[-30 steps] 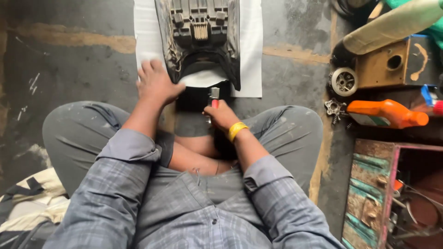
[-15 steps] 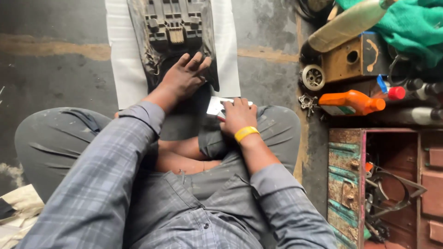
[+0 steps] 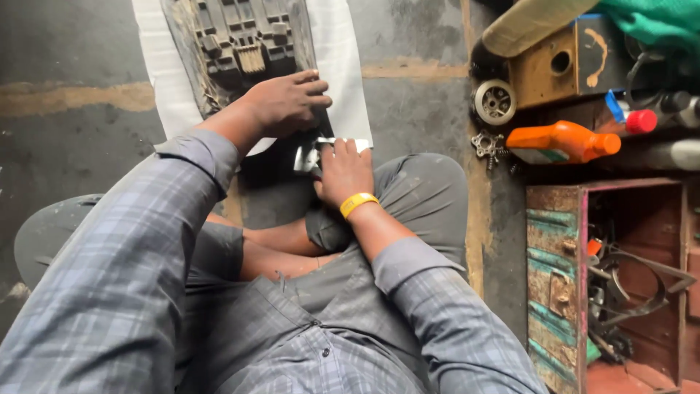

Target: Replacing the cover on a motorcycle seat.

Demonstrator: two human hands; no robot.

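A dirty black machine part (image 3: 244, 44) with ribbed slots lies on a white sheet (image 3: 343, 66) on the dark floor. My left hand (image 3: 286, 102) rests flat on the part's near edge, fingers spread. My right hand (image 3: 343, 171), with a yellow band at the wrist, grips a shiny metal tool (image 3: 310, 155) just below that edge. I sit cross-legged, my knees on either side.
To the right lie a round bearing (image 3: 496, 102), a small metal sprocket (image 3: 487, 144), an orange bottle (image 3: 561, 142) on its side, a brown box (image 3: 554, 66) and an open rusty red toolbox (image 3: 620, 277) with metal tools. A green cloth (image 3: 656, 22) sits at top right.
The view shifted right and closer. My left hand slid further onto the black part's near edge. My right hand with the metal tool stays just below it.
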